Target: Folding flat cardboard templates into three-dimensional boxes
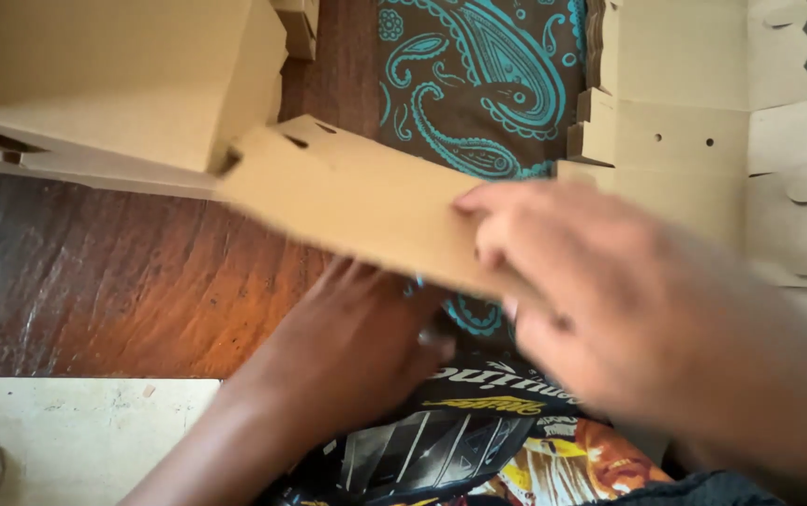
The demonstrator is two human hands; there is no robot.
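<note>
Blurred right hand [610, 300] pinches the near edge of a flat cardboard blank [357, 201], fingers together on it, above the table [122, 281]; left hand [357, 342] props it from beneath, grip hidden. Steady both edges before creasing. Stacked blanks [703, 141] lie right, a folded box [113, 75] upper left, a glossy printed package [478, 450] nearest.

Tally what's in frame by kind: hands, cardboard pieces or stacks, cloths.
Hands: 2, left hand, right hand
Cardboard: 3, held flat blank, folded pile, flat stack
Cloth: 1, paisley cloth
Total: 6
</note>
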